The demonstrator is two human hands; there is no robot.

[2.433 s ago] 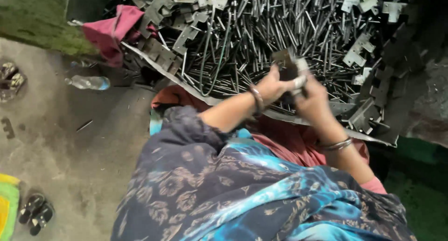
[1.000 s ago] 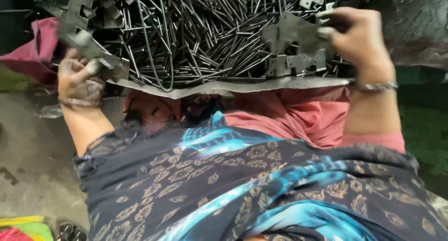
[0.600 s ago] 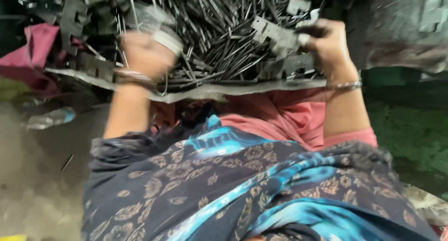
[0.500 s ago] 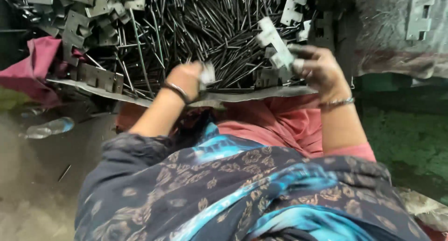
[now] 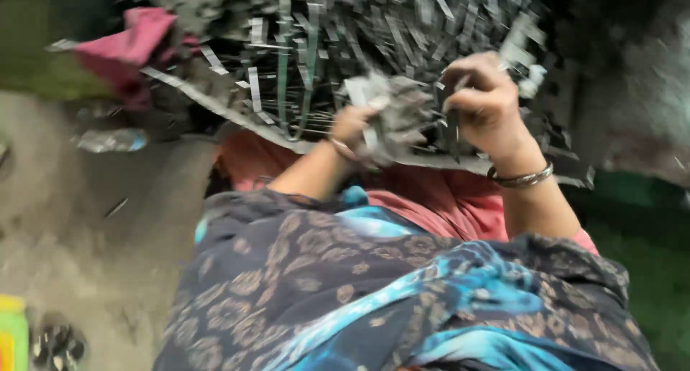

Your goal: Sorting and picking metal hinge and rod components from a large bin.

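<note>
Head view, blurred: left hand [image 5: 353,127] closes on a flat grey stamped metal bracket [image 5: 392,116], held over the heaped pile of thin dark metal rods [image 5: 323,48]. Right hand [image 5: 485,101] grips dark rods just beside it. Pink cloth [image 5: 129,48] lies left.

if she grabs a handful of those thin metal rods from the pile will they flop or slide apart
The rods look like thin straight metal, so probably stiff, not floppy. They lie loose and crisscrossed, so a handful would likely snag, and some slip out. The right hand grips them fully closed.
</note>
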